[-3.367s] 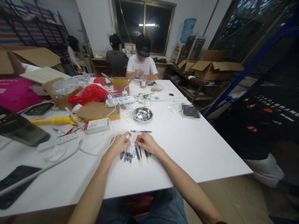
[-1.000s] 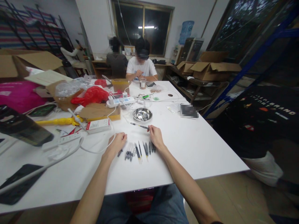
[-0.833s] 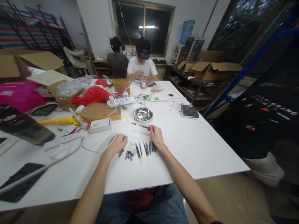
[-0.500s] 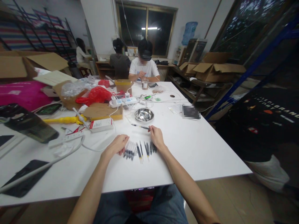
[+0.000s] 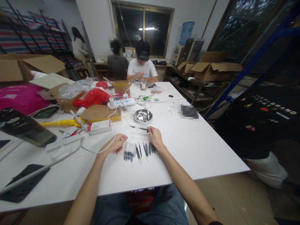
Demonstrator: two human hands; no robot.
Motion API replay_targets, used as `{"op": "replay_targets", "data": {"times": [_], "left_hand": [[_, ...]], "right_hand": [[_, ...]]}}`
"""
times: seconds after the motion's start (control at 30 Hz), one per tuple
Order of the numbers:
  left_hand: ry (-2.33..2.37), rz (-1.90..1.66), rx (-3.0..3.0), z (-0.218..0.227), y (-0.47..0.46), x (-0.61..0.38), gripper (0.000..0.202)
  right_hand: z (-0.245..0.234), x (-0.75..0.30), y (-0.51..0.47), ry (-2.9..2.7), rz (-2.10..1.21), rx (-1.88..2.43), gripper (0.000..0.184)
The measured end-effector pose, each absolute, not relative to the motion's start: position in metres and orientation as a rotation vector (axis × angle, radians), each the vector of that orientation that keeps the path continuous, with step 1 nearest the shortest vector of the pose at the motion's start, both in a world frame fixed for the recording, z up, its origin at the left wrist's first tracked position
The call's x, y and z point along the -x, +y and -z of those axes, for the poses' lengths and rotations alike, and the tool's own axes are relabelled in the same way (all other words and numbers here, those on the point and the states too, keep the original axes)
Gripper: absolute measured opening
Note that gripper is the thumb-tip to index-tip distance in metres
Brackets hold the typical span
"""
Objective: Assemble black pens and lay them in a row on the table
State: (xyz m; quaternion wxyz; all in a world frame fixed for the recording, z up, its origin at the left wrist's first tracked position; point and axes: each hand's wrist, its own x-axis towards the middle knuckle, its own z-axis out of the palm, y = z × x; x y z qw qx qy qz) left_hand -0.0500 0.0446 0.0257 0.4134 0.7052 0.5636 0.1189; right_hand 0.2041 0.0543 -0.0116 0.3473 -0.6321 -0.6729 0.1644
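My right hand (image 5: 154,137) pinches one end of a pen (image 5: 138,127), which lies nearly level above the white table and points left. My left hand (image 5: 117,143) has its fingers curled together just left of the row of pen parts; what they hold, if anything, is hidden. In that row are clear pen barrels with dark grips (image 5: 128,152), slim dark refills with pale yellowish tips (image 5: 138,153), and dark pieces (image 5: 152,147) partly beside my right wrist. Beyond the pen stands a shiny metal bowl (image 5: 142,121) with small dark parts inside.
On the left are a white cable (image 5: 93,151), a white-and-red box (image 5: 100,126), a dark bottle (image 5: 28,128), a power strip (image 5: 122,102) and a red bag (image 5: 92,97). A co-worker in white (image 5: 142,70) sits across the table (image 5: 192,150). Another person in black stands right.
My left hand has drawn slightly left, away from the barrels, and its fingers are more curled. My right hand still holds the pen. The whole view has shifted slightly; a far person has risen.
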Motion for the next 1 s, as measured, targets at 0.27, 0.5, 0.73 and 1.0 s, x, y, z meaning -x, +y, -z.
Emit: {"op": "replay_targets", "data": {"times": [0.27,0.5,0.73,1.0], "left_hand": [[1.312,-1.060,-2.352,-0.035,0.069,0.013,0.020],[1.208,-0.900,-2.550,-0.010,0.062,0.007,0.022],[1.382,-0.908,-2.631,-0.008,0.058,0.002,0.021],[1.712,-0.693,-2.534,-0.008,0.046,-0.012,0.028]], "right_hand": [[0.009,-0.201,0.052,-1.808,-0.481,1.586,0.040],[0.008,-0.199,0.051,-1.807,-0.522,1.531,0.037],[0.007,-0.192,0.046,-1.807,-0.548,1.498,0.042],[0.009,-0.185,0.040,-1.851,-0.458,1.574,0.037]]}}
